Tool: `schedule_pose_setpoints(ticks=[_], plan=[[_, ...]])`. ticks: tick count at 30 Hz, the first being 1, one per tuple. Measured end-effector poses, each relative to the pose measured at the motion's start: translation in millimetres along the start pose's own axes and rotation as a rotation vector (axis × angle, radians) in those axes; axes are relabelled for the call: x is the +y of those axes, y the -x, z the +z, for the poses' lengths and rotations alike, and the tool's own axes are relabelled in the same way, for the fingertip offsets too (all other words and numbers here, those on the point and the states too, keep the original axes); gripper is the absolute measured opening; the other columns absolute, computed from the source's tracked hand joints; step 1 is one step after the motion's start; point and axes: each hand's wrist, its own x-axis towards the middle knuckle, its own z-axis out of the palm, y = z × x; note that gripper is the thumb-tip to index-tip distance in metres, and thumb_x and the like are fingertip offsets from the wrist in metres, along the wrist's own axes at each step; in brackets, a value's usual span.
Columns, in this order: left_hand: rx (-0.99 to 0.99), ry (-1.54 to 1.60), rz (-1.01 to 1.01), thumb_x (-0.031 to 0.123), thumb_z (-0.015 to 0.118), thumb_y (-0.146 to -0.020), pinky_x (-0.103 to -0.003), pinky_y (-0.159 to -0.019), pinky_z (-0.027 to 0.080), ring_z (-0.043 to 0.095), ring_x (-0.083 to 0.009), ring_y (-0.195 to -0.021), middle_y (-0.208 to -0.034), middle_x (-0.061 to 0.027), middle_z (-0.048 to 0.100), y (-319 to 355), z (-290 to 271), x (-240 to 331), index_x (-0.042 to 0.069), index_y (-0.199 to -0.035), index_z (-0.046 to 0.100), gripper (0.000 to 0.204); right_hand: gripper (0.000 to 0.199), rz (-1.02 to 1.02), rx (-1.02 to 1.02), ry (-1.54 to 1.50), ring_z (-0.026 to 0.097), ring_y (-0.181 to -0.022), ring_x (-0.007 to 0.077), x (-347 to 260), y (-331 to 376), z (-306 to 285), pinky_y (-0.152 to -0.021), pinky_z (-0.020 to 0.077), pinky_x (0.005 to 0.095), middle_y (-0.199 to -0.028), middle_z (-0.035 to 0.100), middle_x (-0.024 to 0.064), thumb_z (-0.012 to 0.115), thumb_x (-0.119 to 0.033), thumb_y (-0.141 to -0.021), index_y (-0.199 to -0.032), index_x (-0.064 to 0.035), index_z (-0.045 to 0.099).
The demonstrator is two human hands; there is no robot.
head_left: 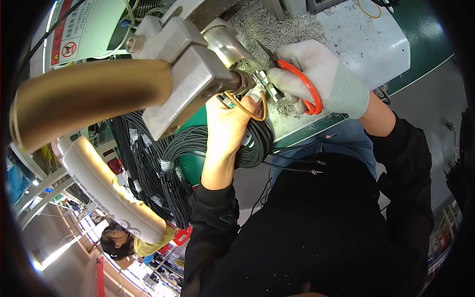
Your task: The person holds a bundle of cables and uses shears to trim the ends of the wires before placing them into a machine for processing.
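Note:
My left hand (230,119), bare, reaches up under a metal machine head (198,74), its fingers closed around a small metal connector (267,85) with green parts. A brown cable (263,113) loops beside those fingers. My right hand (316,74), in a pale knitted glove, is closed with red-handled scissors (309,89) hooked on it. Their dark blades point up and left, away from the connector. The gloved fingertips are at the connector's right side; whether they touch it I cannot tell. Part of my left fingers is hidden behind the machine head.
Many small silvery clippings (277,29) cover a white sheet (366,39) on the green table (435,37). Coiled black cables (188,148) hang at the left, some ends (316,172) over my lap. A lit lamp (114,183) and a blurred brown handle (89,99) stand close. Another person (121,242) sits beyond.

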Motion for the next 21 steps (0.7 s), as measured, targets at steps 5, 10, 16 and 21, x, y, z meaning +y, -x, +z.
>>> schedule_pose_setpoints(ticks=[5, 10, 16, 21], plan=[[0.029, 0.110, -0.019, 0.007, 0.068, -0.084, -0.024, -0.063, 0.047, 0.057, -0.0093, -0.069, -0.081, -0.0037, 0.062, 5, 4, -1, -0.002, -0.096, 0.063, 0.015, 0.030, 0.040, 0.010, -0.071, 0.055, -0.041, 0.0110, -1, 1, 3, -0.039, 0.0443, 0.0250, -0.051, 0.054, 0.0050, 0.057, -0.020, -0.089, -0.068, 0.0013, 0.054], [0.030, -0.004, 0.070, 0.026, 0.073, -0.085, -0.026, -0.051, 0.043, 0.051, -0.0119, -0.060, -0.077, -0.0043, 0.057, 3, 9, 0, 0.001, -0.094, 0.058, 0.030, 0.029, -0.003, -0.006, -0.075, 0.055, -0.041, 0.0108, 2, 0, 2, -0.039, 0.0440, 0.0247, -0.051, 0.054, 0.0049, 0.056, -0.019, -0.089, -0.068, 0.0012, 0.055], [0.078, -0.039, 0.023, 0.023, 0.072, -0.086, -0.026, -0.050, 0.042, 0.051, -0.0121, -0.060, -0.077, -0.0040, 0.057, 2, 12, 3, 0.001, -0.093, 0.058, 0.027, 0.029, 0.030, -0.017, -0.081, 0.055, -0.041, 0.0109, 0, -1, 2, -0.039, 0.0436, 0.0247, -0.052, 0.054, 0.0051, 0.056, -0.019, -0.090, -0.069, 0.0010, 0.054], [-0.024, 0.059, 0.048, 0.019, 0.067, -0.088, -0.026, -0.052, 0.043, 0.051, -0.0121, -0.062, -0.077, -0.0049, 0.057, -1, 11, 2, 0.001, -0.093, 0.057, 0.021, 0.027, -0.011, -0.001, -0.076, 0.054, -0.040, 0.0109, 4, 0, 3, -0.039, 0.0430, 0.0246, -0.051, 0.053, 0.0052, 0.056, -0.018, -0.090, -0.071, 0.0013, 0.054]])
